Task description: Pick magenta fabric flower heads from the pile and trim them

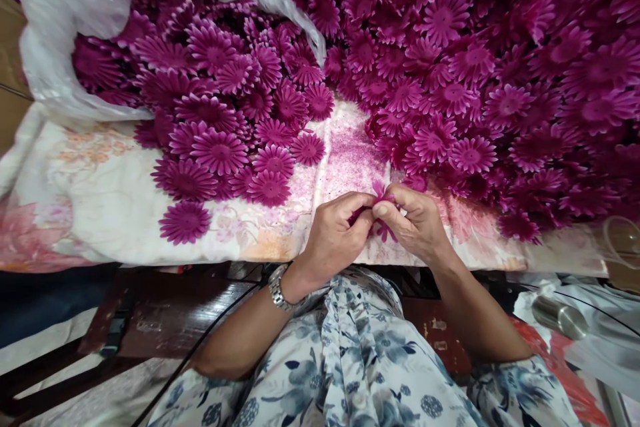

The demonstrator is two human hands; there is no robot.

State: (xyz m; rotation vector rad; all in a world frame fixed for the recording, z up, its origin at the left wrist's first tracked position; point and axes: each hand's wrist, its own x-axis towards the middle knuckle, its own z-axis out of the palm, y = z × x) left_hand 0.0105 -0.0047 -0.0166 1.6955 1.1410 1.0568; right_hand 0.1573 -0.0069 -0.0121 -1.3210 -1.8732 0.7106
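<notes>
Close to the table's front edge, my left hand point(337, 230) and my right hand point(415, 217) meet, both closed on one magenta artificial flower point(385, 232). Its petals stick out above and below my fingertips; the middle of it is hidden by them. My right thumb and forefinger pinch it, and my left fingers curl around its other side. Left of my hands lies a loose pile of magenta flower heads point(220, 152), some spilling from a white plastic bag point(75, 27). A much larger heap of the same flowers point(455, 99) rises behind and to the right.
A pale floral cloth point(115, 193) covers the table, with purple specks between the two piles. A clear plastic cup point(623, 240) stands at the right edge. Below it on the right is a metal cylinder point(560, 317). A dark wooden bench point(165, 320) shows at lower left.
</notes>
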